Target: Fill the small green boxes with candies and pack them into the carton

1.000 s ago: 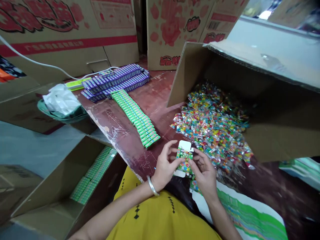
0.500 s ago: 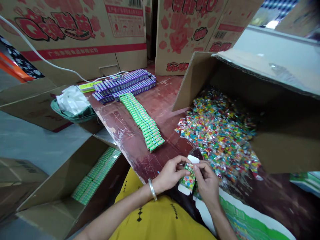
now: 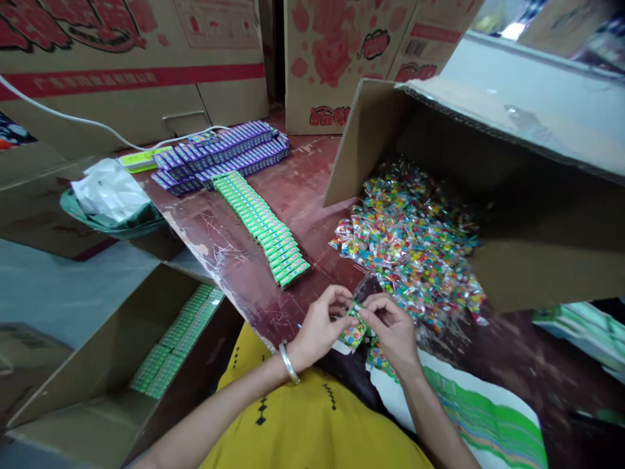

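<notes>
My left hand (image 3: 319,324) and my right hand (image 3: 393,329) meet at the near edge of the table, both pinched on one small green candy box (image 3: 352,334) printed with coloured sweets. Its top end is covered by my fingertips. A silver bangle sits on my left wrist. Just beyond my hands lies a heap of small colourful candy packets (image 3: 410,241) spilling from a big tipped cardboard carton (image 3: 537,260). A long row of filled green boxes (image 3: 263,225) runs up the worn red table (image 3: 312,189).
Rows of purple boxes (image 3: 222,156) lie at the table's far end beside a yellow-green power strip. A cardboard carton (image 3: 97,391) at lower left holds stacked green boxes. A green basin with white plastic (image 3: 107,195) stands left. Flat green box blanks (image 3: 483,423) lie near my right forearm. Printed cartons stand behind.
The box's white top flap stood open a second ago; now it is folded down under my fingers. My hands and the box have come slightly closer to my body.
</notes>
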`<action>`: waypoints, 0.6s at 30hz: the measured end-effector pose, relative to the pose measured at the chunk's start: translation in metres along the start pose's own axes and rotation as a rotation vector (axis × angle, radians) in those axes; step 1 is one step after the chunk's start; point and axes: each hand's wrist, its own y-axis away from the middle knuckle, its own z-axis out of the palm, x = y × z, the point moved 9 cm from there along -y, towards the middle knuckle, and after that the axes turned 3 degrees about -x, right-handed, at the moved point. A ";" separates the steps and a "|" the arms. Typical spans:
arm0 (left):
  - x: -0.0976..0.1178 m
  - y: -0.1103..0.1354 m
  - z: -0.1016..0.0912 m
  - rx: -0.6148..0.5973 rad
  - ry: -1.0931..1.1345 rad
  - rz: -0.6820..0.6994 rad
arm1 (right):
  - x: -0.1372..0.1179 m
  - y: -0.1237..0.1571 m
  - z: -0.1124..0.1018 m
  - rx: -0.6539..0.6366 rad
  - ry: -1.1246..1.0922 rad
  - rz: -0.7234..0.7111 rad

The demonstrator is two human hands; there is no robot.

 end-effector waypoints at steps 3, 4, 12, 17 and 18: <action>0.002 0.000 0.000 -0.003 -0.035 0.017 | 0.012 0.000 -0.002 0.018 -0.020 0.107; 0.003 0.000 0.001 -0.006 -0.047 0.020 | 0.017 0.000 -0.002 0.016 -0.023 0.143; 0.007 -0.001 0.008 -0.071 -0.137 0.047 | 0.031 -0.007 -0.015 0.020 -0.074 0.228; 0.002 0.000 0.008 -0.083 -0.149 0.038 | 0.028 -0.008 -0.015 0.031 -0.015 0.223; 0.001 0.000 0.008 -0.084 -0.145 0.037 | 0.025 -0.006 -0.014 0.043 0.012 0.205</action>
